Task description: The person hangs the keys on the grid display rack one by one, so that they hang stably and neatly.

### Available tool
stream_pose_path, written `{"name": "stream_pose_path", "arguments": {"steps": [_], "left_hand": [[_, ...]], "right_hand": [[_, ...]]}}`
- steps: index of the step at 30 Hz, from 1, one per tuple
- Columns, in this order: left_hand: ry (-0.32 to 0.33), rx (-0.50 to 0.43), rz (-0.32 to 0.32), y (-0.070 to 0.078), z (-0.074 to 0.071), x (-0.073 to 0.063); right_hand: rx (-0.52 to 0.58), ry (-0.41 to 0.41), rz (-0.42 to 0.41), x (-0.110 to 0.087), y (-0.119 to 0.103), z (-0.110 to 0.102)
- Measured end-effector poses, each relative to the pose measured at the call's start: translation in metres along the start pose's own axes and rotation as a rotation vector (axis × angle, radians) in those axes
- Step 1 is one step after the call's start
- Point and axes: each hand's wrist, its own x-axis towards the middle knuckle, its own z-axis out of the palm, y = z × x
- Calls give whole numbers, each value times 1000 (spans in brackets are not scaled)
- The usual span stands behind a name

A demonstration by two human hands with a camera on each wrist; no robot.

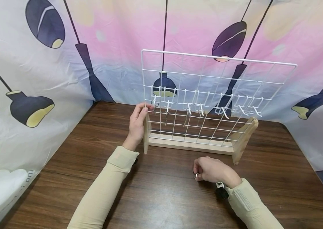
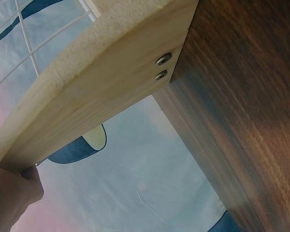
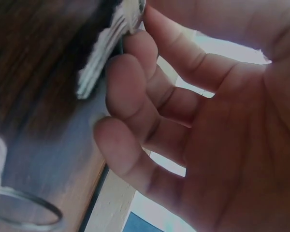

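My left hand (image 1: 137,125) grips the top of the wooden left upright (image 2: 82,77) of a white wire grid rack (image 1: 198,86). Its fingers reach to the grid's left edge. In front of the rack, low over the table, my right hand (image 1: 214,171) pinches a small metal key (image 3: 99,65) between thumb and fingers. The key's toothed blade sticks out past the fingertips in the right wrist view; its head is hidden. White hooks (image 1: 241,110) hang in a row on the grid, and keys (image 1: 186,118) on rings hang from those toward the left.
The rack's wooden base bar (image 1: 190,145) and right upright (image 1: 245,140) stand on the brown wood-grain table (image 1: 161,194). A metal ring (image 3: 31,195) shows at the right wrist view's lower left. White plastic packaging (image 1: 4,187) lies at left. A lamp-patterned cloth (image 1: 115,38) hangs behind.
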Motion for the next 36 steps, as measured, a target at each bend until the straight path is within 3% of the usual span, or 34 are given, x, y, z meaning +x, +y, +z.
{"name": "stream_pose_path", "arguments": {"steps": [36], "left_hand": [[-3,7,-6,-1,0,0]], "right_hand": [[12,2,-1,-4,-4,3]]}}
